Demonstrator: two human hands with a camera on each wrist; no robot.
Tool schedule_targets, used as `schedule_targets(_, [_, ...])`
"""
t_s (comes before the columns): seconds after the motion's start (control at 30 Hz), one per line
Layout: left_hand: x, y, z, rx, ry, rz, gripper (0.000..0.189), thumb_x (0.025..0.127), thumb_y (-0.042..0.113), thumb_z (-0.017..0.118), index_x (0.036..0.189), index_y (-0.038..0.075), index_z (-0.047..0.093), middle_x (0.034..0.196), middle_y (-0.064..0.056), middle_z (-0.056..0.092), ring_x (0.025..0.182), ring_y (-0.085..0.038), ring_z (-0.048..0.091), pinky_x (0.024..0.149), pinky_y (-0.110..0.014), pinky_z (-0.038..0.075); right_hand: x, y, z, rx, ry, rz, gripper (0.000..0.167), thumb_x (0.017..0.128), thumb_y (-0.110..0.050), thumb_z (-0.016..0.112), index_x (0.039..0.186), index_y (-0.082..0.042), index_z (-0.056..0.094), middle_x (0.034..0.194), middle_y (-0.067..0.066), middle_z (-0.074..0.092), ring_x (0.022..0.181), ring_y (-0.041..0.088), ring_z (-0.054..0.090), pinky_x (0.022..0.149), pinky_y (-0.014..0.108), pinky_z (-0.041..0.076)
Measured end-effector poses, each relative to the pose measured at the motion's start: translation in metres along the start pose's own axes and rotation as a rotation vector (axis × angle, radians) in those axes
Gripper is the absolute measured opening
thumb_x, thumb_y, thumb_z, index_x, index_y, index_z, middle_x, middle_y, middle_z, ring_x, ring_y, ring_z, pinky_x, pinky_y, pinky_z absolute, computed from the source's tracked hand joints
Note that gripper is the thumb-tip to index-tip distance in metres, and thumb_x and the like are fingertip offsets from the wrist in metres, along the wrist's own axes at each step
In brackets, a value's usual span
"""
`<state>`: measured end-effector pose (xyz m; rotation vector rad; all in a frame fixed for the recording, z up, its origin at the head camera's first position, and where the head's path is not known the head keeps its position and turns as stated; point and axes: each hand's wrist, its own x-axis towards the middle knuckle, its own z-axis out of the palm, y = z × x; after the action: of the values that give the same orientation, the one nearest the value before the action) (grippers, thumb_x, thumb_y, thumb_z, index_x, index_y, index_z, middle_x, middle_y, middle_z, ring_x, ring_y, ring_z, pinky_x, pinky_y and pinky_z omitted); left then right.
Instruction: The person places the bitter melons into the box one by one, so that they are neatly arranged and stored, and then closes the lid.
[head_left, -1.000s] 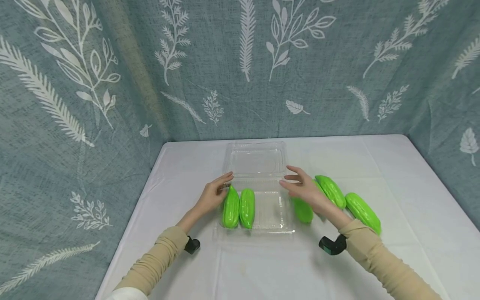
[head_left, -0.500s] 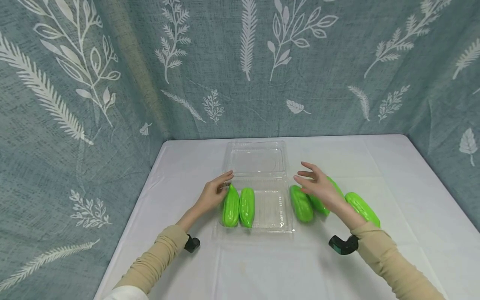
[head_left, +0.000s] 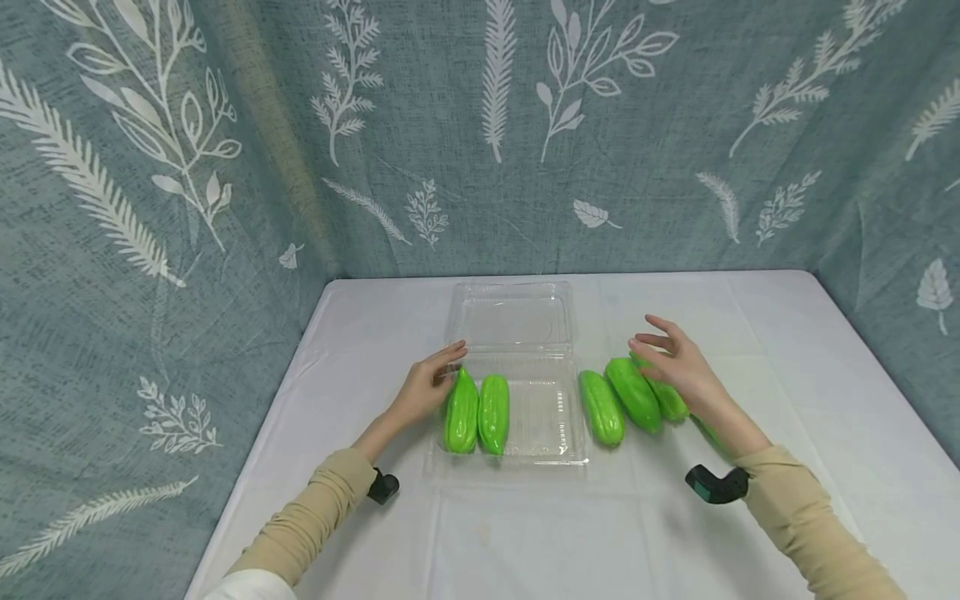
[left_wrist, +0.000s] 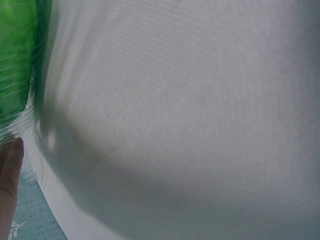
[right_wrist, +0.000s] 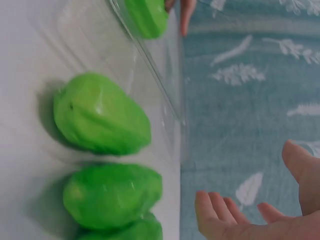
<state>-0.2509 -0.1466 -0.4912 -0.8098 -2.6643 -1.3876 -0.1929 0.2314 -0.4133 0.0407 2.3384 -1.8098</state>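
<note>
A clear plastic clamshell container (head_left: pixel 536 417) lies with its lid folded back, two green cucumber-shaped vegetables (head_left: pixel 493 415) side by side in its left half. My left hand (head_left: pixel 423 390) rests at its back left corner, fingers extended; in the left wrist view its fingertips (left_wrist: pixel 17 150) touch the ridged plastic wall. Above the loose vegetables on the right, my right hand (head_left: pixel 678 367) hovers, holding nothing, fingers spread and slightly bent. Several more green vegetables (head_left: pixel 602 408) lie in a slanting row there, one partly hidden by the right wrist. The right wrist view shows two closely (right_wrist: pixel 102 115).
The container's lid (head_left: pixel 510 321) lies flat behind its base. A white cloth covers the table (head_left: pixel 525 533), and a blue-green leaf-patterned curtain (head_left: pixel 525 200) hangs along its back and sides. Black wrist cameras (head_left: pixel 717 485) jut inward from the forearms.
My right hand has moved right, away from the container and over the loose vegetables, uncovering those nearest the container. My left hand has stayed in place.
</note>
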Motion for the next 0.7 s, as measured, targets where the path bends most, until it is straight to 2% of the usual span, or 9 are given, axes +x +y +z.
schedule_targets(0.33, [-0.001,0.000,0.000,-0.009,0.004,0.011,0.046,0.084,-0.016,0.049,0.130,-0.007,0.052,0.145,-0.017,0.044,0.118,-0.037,0.057,0.100,-0.043,0.049,-0.003,0.000,-0.031,-0.053,0.055,-0.003,0.079,0.097,-0.041,0.045,0.153,-0.009,-0.001,0.151,0.027,0.025,0.135,0.038,0.035,0.109,0.042,0.042])
schedule_targets(0.5, [-0.001,0.000,0.000,-0.004,0.003,0.005,0.046,0.084,-0.016,0.049,0.130,-0.007,0.052,0.145,-0.017,0.044,0.119,-0.036,0.057,0.101,-0.042,0.049,-0.004,0.002,-0.042,-0.087,0.077,0.004,0.080,0.097,-0.042,0.045,0.153,-0.008,-0.001,0.150,0.028,0.025,0.135,0.038,0.035,0.109,0.042,0.042])
schedule_targets(0.57, [-0.001,0.000,0.000,-0.003,0.003,0.003,0.046,0.084,-0.016,0.049,0.130,-0.007,0.052,0.145,-0.017,0.044,0.119,-0.036,0.056,0.101,-0.042,0.048,-0.004,0.003,-0.046,-0.099,0.084,0.009,0.081,0.097,-0.043,0.045,0.153,-0.008,-0.001,0.150,0.028,0.025,0.135,0.039,0.034,0.108,0.039,0.044])
schedule_targets(0.7, [-0.001,0.000,0.000,-0.003,0.000,0.005,0.046,0.085,-0.015,0.049,0.130,-0.007,0.052,0.145,-0.017,0.044,0.120,-0.036,0.056,0.101,-0.042,0.048,-0.005,0.006,-0.055,-0.127,0.105,0.020,0.082,0.096,-0.045,0.045,0.153,-0.008,-0.002,0.151,0.029,0.025,0.135,0.040,0.034,0.100,0.026,0.051])
